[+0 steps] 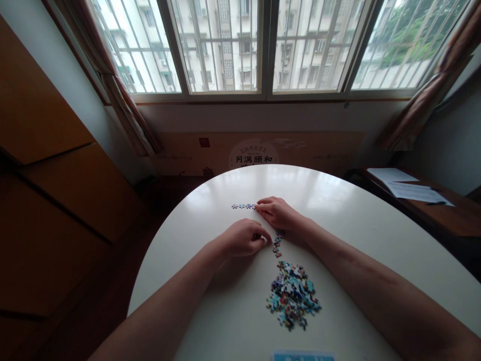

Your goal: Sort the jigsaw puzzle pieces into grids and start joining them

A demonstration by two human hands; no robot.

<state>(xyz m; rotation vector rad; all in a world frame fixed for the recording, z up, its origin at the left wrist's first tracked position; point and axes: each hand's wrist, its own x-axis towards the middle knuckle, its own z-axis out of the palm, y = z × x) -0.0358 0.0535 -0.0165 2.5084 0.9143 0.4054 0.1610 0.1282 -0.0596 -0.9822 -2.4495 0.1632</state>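
Note:
A short row of joined jigsaw pieces (242, 206) lies toward the far side of the white round table (210, 200). My right hand (276, 210) rests at the row's right end, its fingertips closed on a puzzle piece there that they partly hide. Closer to me, my left hand (246, 238) is curled, with thumb and index finger drawn together; whether anything sits between them I cannot make out. Just right of those fingertips, several loose pieces (277, 245) form a short line running toward me, partly under my right wrist. A heap of mixed puzzle pieces (293, 293) lies nearer, between my forearms.
A blue printed item (303, 357) shows at the bottom edge. To the right, papers (409, 188) and dark pens lie on a brown desk (451, 220). Behind the table is a printed cardboard panel (300, 150) below barred windows. Wooden cabinets (48, 210) stand at left.

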